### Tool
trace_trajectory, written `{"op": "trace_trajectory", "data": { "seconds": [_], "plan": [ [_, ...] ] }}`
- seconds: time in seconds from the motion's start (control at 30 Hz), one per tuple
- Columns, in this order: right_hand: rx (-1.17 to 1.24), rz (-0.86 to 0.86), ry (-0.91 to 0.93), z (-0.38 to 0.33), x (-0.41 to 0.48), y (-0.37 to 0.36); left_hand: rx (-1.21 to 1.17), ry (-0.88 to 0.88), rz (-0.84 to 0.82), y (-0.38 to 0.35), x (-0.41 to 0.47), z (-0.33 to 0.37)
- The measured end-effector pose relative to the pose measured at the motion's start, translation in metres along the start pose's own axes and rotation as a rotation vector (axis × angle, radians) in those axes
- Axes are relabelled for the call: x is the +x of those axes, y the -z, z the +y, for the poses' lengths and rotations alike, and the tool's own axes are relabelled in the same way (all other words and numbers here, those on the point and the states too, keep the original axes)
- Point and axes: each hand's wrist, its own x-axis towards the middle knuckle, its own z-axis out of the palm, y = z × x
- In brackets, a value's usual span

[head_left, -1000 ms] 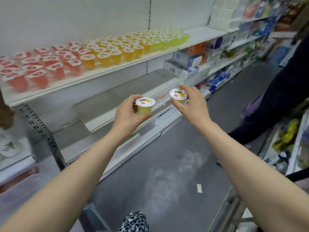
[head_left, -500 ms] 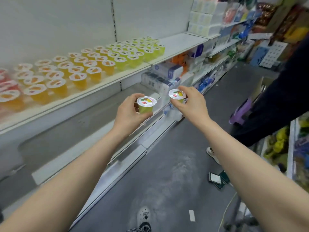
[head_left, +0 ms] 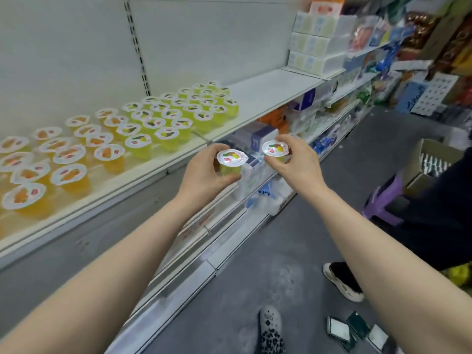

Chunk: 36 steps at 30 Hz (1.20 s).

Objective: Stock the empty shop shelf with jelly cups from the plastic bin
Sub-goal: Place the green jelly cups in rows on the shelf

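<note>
Two green jelly cups are held upright in front of the shelf (head_left: 268, 95), not yet placed. Left hand (head_left: 204, 175): fingers clamped round the left cup (head_left: 232, 160). Right hand (head_left: 297, 163): fingers clamped round the right cup (head_left: 275, 150). The cups are held just beside each other, apart, below shelf level.

Progress, as judged: the shelf is well filled on its left part with rows of orange cups (head_left: 69, 175) and green cups (head_left: 178, 113). Bare shelf is left to the right of the green block, up to the stacked boxes (head_left: 316, 49). The plastic bin is not in view, so remaining stock cannot be told. Both held cups are likely meant for the right edge of the green rows.
</note>
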Motion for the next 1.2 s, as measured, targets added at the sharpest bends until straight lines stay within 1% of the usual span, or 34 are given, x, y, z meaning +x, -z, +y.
{"op": "trace_trajectory", "data": {
  "seconds": [0.13,0.3,0.4,0.6,0.87,1.03,1.2],
  "plan": [
    [0.052,-0.029,0.086,0.032,0.072,-0.011,0.091,-0.007,0.064,-0.028,0.056,-0.002],
    [0.113,-0.083,0.173,0.063,0.161,-0.018,0.182,0.033,0.164,-0.062,0.118,0.000],
    [0.128,-0.149,0.212,0.077,0.214,-0.029,0.218,0.077,0.239,-0.077,0.148,-0.001],
    [0.144,-0.262,0.241,0.081,0.280,-0.061,0.230,0.142,0.286,-0.079,0.177,-0.007],
    [0.107,-0.399,0.192,0.076,0.333,-0.115,0.263,0.176,0.398,-0.060,0.218,-0.021],
    [0.076,-0.447,0.188,0.074,0.353,-0.138,0.271,0.189,0.415,-0.048,0.238,-0.031],
    [0.127,-0.464,0.187,0.073,0.366,-0.153,0.306,0.195,0.412,-0.045,0.254,-0.038]
  ]
}}
